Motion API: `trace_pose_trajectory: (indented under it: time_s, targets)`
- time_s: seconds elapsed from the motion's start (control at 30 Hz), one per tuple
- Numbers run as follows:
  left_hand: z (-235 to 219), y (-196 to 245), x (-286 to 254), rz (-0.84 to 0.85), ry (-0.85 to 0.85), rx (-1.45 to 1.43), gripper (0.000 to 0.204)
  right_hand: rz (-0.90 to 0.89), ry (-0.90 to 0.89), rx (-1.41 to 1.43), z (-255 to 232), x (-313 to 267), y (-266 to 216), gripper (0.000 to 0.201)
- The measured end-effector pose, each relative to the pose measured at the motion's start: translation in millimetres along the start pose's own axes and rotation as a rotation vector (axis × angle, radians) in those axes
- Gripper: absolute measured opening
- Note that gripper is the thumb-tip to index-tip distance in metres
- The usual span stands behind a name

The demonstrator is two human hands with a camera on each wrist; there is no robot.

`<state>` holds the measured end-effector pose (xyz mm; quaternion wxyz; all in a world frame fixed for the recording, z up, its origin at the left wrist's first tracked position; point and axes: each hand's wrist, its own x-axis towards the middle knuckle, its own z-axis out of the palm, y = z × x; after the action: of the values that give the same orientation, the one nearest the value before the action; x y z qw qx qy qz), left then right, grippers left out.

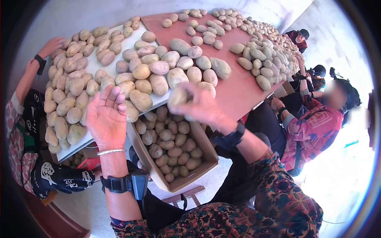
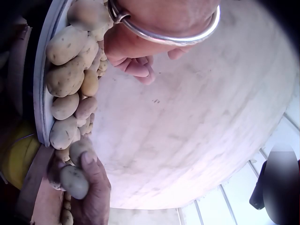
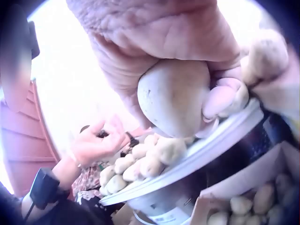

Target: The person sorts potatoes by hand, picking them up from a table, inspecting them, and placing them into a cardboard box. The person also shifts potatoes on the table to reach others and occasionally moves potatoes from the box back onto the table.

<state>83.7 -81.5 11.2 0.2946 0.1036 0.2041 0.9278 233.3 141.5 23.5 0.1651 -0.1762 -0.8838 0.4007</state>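
My right hand (image 1: pixel 200 105) grips a pale potato (image 1: pixel 178 97) over the near edge of the table, above a cardboard box (image 1: pixel 204 137). In the right wrist view this potato (image 3: pixel 176 96) sits under the palm, held by curled fingers. My left hand (image 1: pixel 106 117) is raised by the table's front edge, palm up, fingers loosely bent and nothing in them. Beside and behind both hands lie heaped potatoes (image 1: pixel 159 67) of mixed sizes. Several smaller potatoes (image 1: pixel 174 152) fill the bottom of the box.
The tabletop has a white board (image 1: pixel 85 139) on the left and a reddish board (image 1: pixel 234 89) on the right, with more potato heaps (image 1: pixel 266 59). Another person (image 1: pixel 313 127) sits at right; a further person's arm (image 1: pixel 27 81) reaches in from the left. A wooden stool (image 1: pixel 190 192) stands below.
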Motion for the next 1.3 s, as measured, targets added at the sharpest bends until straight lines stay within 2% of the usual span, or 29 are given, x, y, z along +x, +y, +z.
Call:
trace_pose_trajectory:
  time_s: [0.03,0.1,0.17,0.3,0.4,0.47,0.57,0.6,0.67,0.7,0.77,0.8,0.87,0.9,0.97,1.0,1.07,1.1,1.17,1.2,1.27,1.3]
  targets:
    - [0.0,-0.3,0.4,0.002,0.017,0.018,0.038,-0.015,0.11,-0.051,-12.9,9.4,4.8,0.066]
    - [0.1,-0.4,0.9,0.004,0.032,0.037,0.038,0.088,0.143,-0.1,-47.6,27.8,-3.9,0.068]
    - [-0.5,0.1,0.8,0.004,0.042,0.027,0.038,0.037,0.329,-0.251,-65.9,49.6,14.9,0.068]
    - [0.8,1.7,1.3,0.007,0.049,0.041,0.038,0.131,0.358,-0.417,-90.3,87.5,39.4,0.069]
    - [1.8,1.2,1.4,0.008,0.071,0.051,0.037,0.16,0.255,-0.445,-94.4,97.9,44.4,0.069]
    - [1.7,1.0,2.1,0.016,0.075,0.055,0.037,0.145,0.087,-0.499,-94.4,99.1,37.4,0.066]
    - [1.8,1.8,2.9,0.009,0.084,0.057,0.037,0.068,0.051,-0.474,-89.8,100.2,31.7,0.068]
    - [1.3,1.8,2.9,0.008,0.084,0.057,0.037,0.069,0.051,-0.474,-88.2,101.0,34.2,0.068]
    - [0.8,2.4,2.6,0.007,0.081,0.05,0.037,0.103,0.249,-0.502,-85.7,103.8,41.4,0.059]
    - [0.9,2.5,2.9,0.009,0.08,0.049,0.037,0.101,0.25,-0.503,-89.7,107.7,43.9,0.059]
    - [0.9,2.8,1.7,0.008,0.091,0.046,0.036,0.384,0.272,0.023,-109.0,117.0,51.3,0.059]
    - [0.9,2.7,1.2,0.008,0.091,0.044,0.036,0.384,0.272,0.022,-119.8,126.9,76.3,0.059]
    - [1.2,2.7,0.9,0.002,0.095,0.047,0.037,-0.258,0.187,0.296,-134.1,146.9,138.1,0.043]
    - [0.8,2.9,0.4,0.003,0.093,0.045,0.037,-0.26,0.187,0.293,-133.7,144.2,124.1,0.043]
    - [0.3,1.8,1.5,0.001,0.086,0.046,0.037,0.285,0.296,0.962,-127.3,142.7,88.5,0.032]
    - [-0.1,1.6,1.9,0.003,0.087,0.046,0.037,0.285,0.295,0.962,-121.5,146.6,84.8,0.032]
    - [-0.2,1.1,2.3,-0.01,0.079,0.021,0.037,0.18,0.33,0.632,-113.5,159.6,88.1,0.031]
    - [-0.2,0.6,2.6,-0.009,0.078,0.023,0.037,0.179,0.331,0.634,-106.9,167.8,89.6,0.031]
    - [-0.9,0.6,3.0,-0.012,0.077,0.017,0.037,0.126,0.555,-0.215,-95.1,181.5,90.8,0.02]
    - [-0.8,0.9,3.5,-0.011,0.078,0.02,0.037,0.126,0.554,-0.211,-96.0,183.1,93.4,0.02]
    - [-1.2,1.3,3.4,-0.015,0.074,0.022,0.036,-0.215,0.057,-0.991,-104.0,184.1,103.8,0.031]
    - [-1.3,1.6,3.1,-0.014,0.078,0.022,0.036,-0.215,0.053,-0.99,-110.6,187.5,109.5,0.031]
